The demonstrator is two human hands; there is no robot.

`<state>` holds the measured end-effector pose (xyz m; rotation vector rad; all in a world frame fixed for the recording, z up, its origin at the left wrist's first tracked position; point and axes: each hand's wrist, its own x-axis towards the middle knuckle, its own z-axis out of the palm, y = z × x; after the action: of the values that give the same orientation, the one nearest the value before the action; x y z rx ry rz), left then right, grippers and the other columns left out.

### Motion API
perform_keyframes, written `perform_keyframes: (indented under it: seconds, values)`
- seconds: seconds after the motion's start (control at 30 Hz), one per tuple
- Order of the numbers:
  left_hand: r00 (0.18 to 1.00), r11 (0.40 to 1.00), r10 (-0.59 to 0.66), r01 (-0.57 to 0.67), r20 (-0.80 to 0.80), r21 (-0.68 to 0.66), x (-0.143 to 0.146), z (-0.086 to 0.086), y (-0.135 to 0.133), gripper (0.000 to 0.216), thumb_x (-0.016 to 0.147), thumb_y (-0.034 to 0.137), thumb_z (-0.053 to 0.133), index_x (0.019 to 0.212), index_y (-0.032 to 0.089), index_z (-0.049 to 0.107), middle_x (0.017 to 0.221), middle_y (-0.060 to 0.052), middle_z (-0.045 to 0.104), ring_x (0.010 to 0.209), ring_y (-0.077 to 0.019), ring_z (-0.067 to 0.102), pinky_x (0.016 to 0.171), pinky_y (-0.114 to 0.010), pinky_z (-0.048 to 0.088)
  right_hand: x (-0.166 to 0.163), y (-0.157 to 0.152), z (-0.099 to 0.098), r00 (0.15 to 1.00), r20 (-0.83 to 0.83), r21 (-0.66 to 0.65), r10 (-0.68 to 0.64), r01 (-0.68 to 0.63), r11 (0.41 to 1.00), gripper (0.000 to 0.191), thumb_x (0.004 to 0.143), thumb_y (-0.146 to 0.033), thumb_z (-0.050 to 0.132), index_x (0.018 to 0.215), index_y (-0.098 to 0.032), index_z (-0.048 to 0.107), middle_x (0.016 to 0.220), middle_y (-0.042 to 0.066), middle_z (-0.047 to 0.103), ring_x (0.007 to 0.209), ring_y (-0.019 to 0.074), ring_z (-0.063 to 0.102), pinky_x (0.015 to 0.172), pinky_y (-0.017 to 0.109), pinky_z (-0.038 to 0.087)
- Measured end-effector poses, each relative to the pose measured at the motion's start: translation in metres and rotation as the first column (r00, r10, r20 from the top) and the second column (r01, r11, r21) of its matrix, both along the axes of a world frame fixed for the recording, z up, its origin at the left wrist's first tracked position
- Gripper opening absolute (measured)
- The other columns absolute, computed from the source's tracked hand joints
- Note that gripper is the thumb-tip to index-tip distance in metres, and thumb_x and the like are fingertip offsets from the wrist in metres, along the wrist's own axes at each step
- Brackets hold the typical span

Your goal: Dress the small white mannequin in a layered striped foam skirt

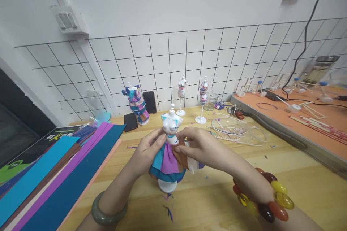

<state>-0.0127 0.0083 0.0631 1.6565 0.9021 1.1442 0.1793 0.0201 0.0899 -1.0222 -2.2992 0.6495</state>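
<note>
A small white dress form (171,122) with blue and purple smears stands upright on its round base in front of me. Around its lower body sits a skirt (168,158) of pleated turquoise, purple, brown and white strips, above a dark blue layer. My left hand (152,148) grips the form at the waist from the left, thumb in front. On the other side, my right hand (196,146) pinches the skirt's brown part near the waistband, thumb in front. The fingertips behind the form are hidden, and the skirt's white end hangs below my right hand.
Long coloured strips (81,173) lie at left. Behind stand a dressed form (137,106), two smeared forms (181,92) (203,95), two phones (150,101) (131,122) and a glass cup (210,101). Tangled clear tubing (233,128) and an orange-topped board (306,115) are at right.
</note>
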Motion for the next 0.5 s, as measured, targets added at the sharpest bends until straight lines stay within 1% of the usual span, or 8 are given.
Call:
perform_keyframes:
  seconds: [0.07, 0.13, 0.2, 0.23, 0.27, 0.37, 0.43, 0.5]
  values:
    - [0.999, 0.998, 0.053, -0.053, -0.011, 0.014, -0.0002, -0.0007, 0.0007, 0.037, 0.088, 0.035, 0.044, 0.12, 0.02, 0.053, 0.122, -0.007, 0.057, 0.112, -0.0238, 0.051, 0.093, -0.034, 0.042, -0.0003, -0.0003, -0.0001, 1.0, 0.011, 0.017, -0.017, 0.017, 1.0, 0.013, 0.079, -0.026, 0.058, 0.089, -0.022, 0.065, 0.077, 0.0, 0.064, 0.067, 0.0129, 0.053, 0.057, 0.023, 0.035]
    - [0.98, 0.981, 0.172, -0.162, -0.097, 0.103, 0.0011, -0.0006, -0.0002, 0.037, 0.083, 0.035, 0.053, 0.116, 0.019, 0.056, 0.121, -0.008, 0.057, 0.115, -0.0251, 0.049, 0.097, -0.037, 0.039, -0.0007, -0.0007, -0.0005, 0.999, 0.022, 0.025, -0.033, 0.032, 0.999, 0.012, 0.079, -0.026, 0.057, 0.087, -0.021, 0.065, 0.075, 0.0, 0.063, 0.064, 0.0125, 0.052, 0.054, 0.023, 0.034]
    - [0.924, 0.932, 0.326, -0.278, -0.199, 0.234, 0.0033, -0.0005, -0.002, 0.038, 0.074, 0.033, 0.064, 0.11, 0.021, 0.059, 0.119, -0.007, 0.058, 0.117, -0.0259, 0.046, 0.099, -0.039, 0.035, -0.0015, -0.0015, -0.0009, 0.998, 0.036, 0.035, -0.058, 0.057, 0.998, 0.012, 0.08, -0.027, 0.057, 0.087, -0.02, 0.064, 0.074, 0.001, 0.063, 0.063, 0.0128, 0.052, 0.053, 0.023, 0.034]
    - [0.892, 0.904, 0.386, -0.316, -0.234, 0.287, 0.0045, -0.0005, -0.003, 0.037, 0.071, 0.032, 0.067, 0.107, 0.022, 0.06, 0.116, -0.006, 0.058, 0.117, -0.0258, 0.046, 0.099, -0.039, 0.035, -0.0019, -0.002, -0.001, 0.997, 0.043, 0.042, -0.07, 0.068, 0.997, 0.013, 0.08, -0.028, 0.056, 0.086, -0.02, 0.064, 0.075, 0.001, 0.063, 0.063, 0.0131, 0.052, 0.053, 0.023, 0.033]
    - [0.87, 0.888, 0.42, -0.334, -0.259, 0.315, 0.0055, -0.0005, -0.0037, 0.037, 0.07, 0.031, 0.068, 0.105, 0.023, 0.061, 0.114, -0.005, 0.059, 0.116, -0.0252, 0.047, 0.098, -0.038, 0.036, -0.0023, -0.0026, -0.0011, 0.996, 0.049, 0.05, -0.08, 0.078, 0.996, 0.013, 0.08, -0.029, 0.056, 0.086, -0.02, 0.064, 0.074, 0.001, 0.062, 0.064, 0.0133, 0.052, 0.052, 0.023, 0.033]
    - [0.871, 0.904, 0.397, -0.318, -0.289, 0.285, 0.0067, -0.0004, -0.0046, 0.034, 0.073, 0.03, 0.065, 0.105, 0.024, 0.06, 0.111, -0.004, 0.06, 0.109, -0.0219, 0.052, 0.092, -0.034, 0.042, -0.0021, -0.0037, -0.0015, 0.995, 0.063, 0.06, -0.081, 0.077, 0.995, 0.013, 0.081, -0.028, 0.054, 0.082, -0.019, 0.063, 0.073, 0.001, 0.062, 0.062, 0.0128, 0.052, 0.051, 0.022, 0.032]
    - [0.881, 0.916, 0.374, -0.302, -0.291, 0.264, 0.0061, -0.0001, -0.0042, 0.034, 0.073, 0.03, 0.065, 0.106, 0.023, 0.059, 0.112, -0.004, 0.06, 0.108, -0.0209, 0.053, 0.091, -0.033, 0.042, -0.0006, -0.0034, -0.0017, 0.996, 0.068, 0.035, -0.061, 0.058, 0.998, 0.011, 0.081, -0.026, 0.054, 0.081, -0.019, 0.063, 0.069, 0.0, 0.062, 0.06, 0.0122, 0.051, 0.05, 0.022, 0.031]
    - [0.885, 0.919, 0.363, -0.287, -0.293, 0.271, 0.0047, 0.0004, -0.0037, 0.035, 0.073, 0.031, 0.065, 0.106, 0.023, 0.059, 0.113, -0.004, 0.06, 0.109, -0.0213, 0.052, 0.092, -0.033, 0.042, 0.0016, -0.0022, -0.0019, 0.998, 0.057, -0.007, -0.032, 0.032, 0.999, 0.011, 0.08, -0.025, 0.055, 0.084, -0.02, 0.064, 0.069, 0.0, 0.062, 0.06, 0.0123, 0.052, 0.05, 0.022, 0.032]
